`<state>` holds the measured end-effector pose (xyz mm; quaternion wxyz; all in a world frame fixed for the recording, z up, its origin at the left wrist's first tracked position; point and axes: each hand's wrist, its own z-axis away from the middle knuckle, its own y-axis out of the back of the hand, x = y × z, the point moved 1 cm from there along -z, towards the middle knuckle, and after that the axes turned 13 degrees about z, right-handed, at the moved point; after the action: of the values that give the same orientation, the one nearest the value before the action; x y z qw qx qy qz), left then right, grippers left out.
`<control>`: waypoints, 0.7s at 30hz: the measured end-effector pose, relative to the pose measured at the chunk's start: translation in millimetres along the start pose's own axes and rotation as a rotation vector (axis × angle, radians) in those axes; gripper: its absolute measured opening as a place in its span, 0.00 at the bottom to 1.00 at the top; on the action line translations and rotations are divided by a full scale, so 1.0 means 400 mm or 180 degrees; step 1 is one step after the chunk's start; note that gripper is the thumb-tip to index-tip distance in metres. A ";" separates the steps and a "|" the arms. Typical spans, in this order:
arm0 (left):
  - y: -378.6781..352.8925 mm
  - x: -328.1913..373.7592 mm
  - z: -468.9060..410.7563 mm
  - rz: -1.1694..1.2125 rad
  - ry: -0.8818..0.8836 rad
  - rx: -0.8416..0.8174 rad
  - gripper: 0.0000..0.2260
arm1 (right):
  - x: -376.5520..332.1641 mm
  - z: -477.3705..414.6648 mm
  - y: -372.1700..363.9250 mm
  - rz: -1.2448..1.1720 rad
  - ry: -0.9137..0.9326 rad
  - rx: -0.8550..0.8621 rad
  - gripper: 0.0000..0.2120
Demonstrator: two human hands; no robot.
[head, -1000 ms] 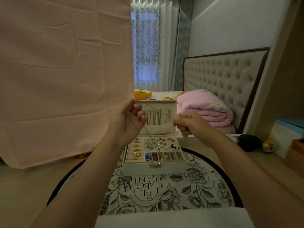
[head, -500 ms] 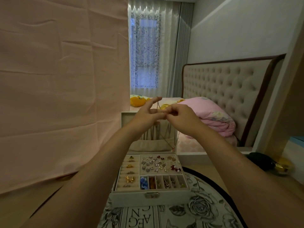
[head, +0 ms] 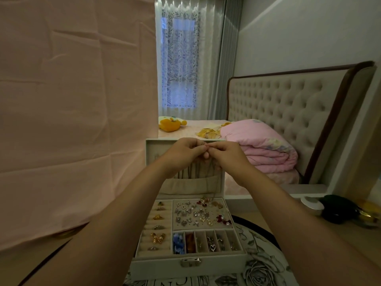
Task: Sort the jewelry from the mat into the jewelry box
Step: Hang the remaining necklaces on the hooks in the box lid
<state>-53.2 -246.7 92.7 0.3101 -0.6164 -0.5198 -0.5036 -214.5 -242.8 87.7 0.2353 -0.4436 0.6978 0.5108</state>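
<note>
The white jewelry box (head: 187,264) stands open on the round floral mat (head: 261,269). Rings sit in its left rolls, and earrings and charms lie in its other compartments. Its raised lid (head: 152,159) has necklaces hanging inside above a pocket. My left hand (head: 183,153) and my right hand (head: 228,154) meet fingertip to fingertip in front of the lid's top edge. Together they pinch a thin necklace chain (head: 215,188), which hangs down toward the tray. The clasp is hidden by my fingers.
A pink cloth (head: 76,112) hangs at the left. Behind the box is a bed with a folded pink blanket (head: 266,145), a yellow plush toy (head: 170,124) and a tufted headboard (head: 284,112). A dark round container (head: 336,209) and a golden dish (head: 369,213) sit at right.
My hands, apart a second ago, came together and now sit at the lid's top edge. The view moved closer to the box.
</note>
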 end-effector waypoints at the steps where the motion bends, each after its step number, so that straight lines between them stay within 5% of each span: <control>1: 0.002 -0.006 -0.003 -0.0059 -0.0015 0.0015 0.11 | 0.006 -0.001 0.000 -0.0141 -0.0139 -0.0071 0.08; 9: -0.008 -0.018 0.000 -0.0127 -0.0213 0.0885 0.04 | 0.028 -0.011 0.002 -0.0747 -0.0616 -0.0298 0.10; 13: -0.018 -0.052 0.004 -0.0946 -0.0278 0.1496 0.05 | 0.047 -0.005 -0.020 -0.0112 -0.0671 0.0176 0.11; 21: -0.049 -0.072 -0.009 -0.1500 -0.0135 0.1740 0.16 | 0.067 -0.021 -0.075 0.1118 -0.0398 0.1526 0.15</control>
<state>-71.5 -254.3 63.7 0.3281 -0.3843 -0.7694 -0.3908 -201.2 -263.1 54.6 0.2838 -0.2156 0.8487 0.3907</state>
